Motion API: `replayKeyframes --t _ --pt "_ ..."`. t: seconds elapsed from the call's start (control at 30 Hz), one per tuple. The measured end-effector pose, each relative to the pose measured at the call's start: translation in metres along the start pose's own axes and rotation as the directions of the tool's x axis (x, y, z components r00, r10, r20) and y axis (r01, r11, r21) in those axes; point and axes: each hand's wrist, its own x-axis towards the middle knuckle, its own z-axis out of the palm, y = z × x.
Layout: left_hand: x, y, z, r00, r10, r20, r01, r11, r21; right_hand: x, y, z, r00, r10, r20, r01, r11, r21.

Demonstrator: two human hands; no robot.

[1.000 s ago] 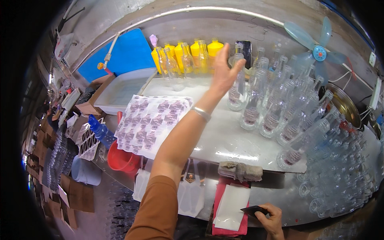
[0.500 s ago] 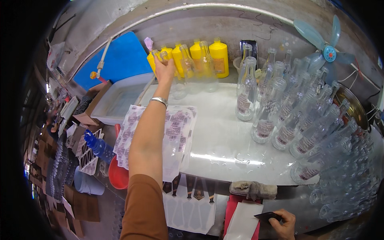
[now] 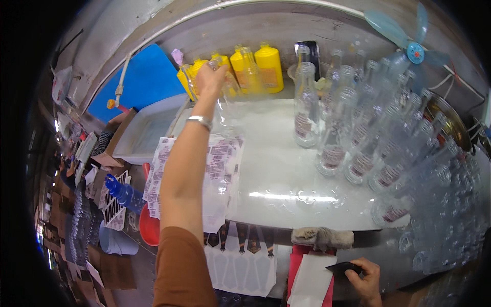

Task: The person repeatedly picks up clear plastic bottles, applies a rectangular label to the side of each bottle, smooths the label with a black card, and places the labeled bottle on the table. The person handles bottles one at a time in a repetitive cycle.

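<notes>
My left hand [image 3: 211, 81] is stretched out to the back of the white worktop, fingers closed around the neck of a clear glass bottle [image 3: 223, 117]. That bottle is blurred and partly covered by my hand. Other clear bottles stand close beside it, one just left of my fingers and another [image 3: 250, 69] to the right, before a row of yellow plastic bottles [image 3: 268, 69]. At the lower right my right hand [image 3: 365, 280] pinches a flat black scraper [image 3: 343, 267]. Its tip lies over a folded white cloth or paper [image 3: 311, 279] on a red pad.
Printed label sheets [image 3: 222, 169] lie under my left forearm. Many labelled clear bottles [image 3: 332, 153] crowd the right side. A grey tub [image 3: 148, 130], blue spray bottle [image 3: 123, 192] and red basin [image 3: 149, 225] are left. A rolled towel [image 3: 322, 238] sits at the front edge; a fan [image 3: 415, 52] stands back right.
My left hand has shifted a little rightward with the bottle, exposing another clear bottle on its left. The whole view has shifted slightly. My right hand keeps the scraper in nearly the same place.
</notes>
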Motion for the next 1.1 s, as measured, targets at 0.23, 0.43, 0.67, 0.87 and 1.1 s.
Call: replayKeyframes --t 0.23,0.43,0.67,0.87,1.1 --pt "-0.118 0.04 -0.091 0.965 0.259 0.05 -0.213 0.877 -0.431 -0.019 -0.003 -0.009 0.999 -0.028 0.031 0.027 0.999 0.045" --pt "-0.224 0.077 -0.131 0.908 0.3 0.293 -0.089 0.82 -0.566 -0.042 -0.023 -0.012 0.983 -0.163 0.085 0.158 0.985 0.067" --pt "-0.256 0.082 -0.134 0.911 0.236 0.339 -0.056 0.884 -0.465 -0.071 -0.028 -0.015 0.971 -0.224 0.087 0.208 0.966 0.156" --pt "-0.279 0.08 -0.156 0.96 0.204 0.193 -0.07 0.84 -0.539 -0.073 -0.033 -0.01 0.979 -0.071 0.189 -0.006 0.925 0.381" --pt "-0.35 0.118 -0.188 0.759 0.295 0.58 0.409 0.477 -0.778 -0.025 -0.036 0.009 0.855 -0.131 0.503 -0.084 0.921 0.382"
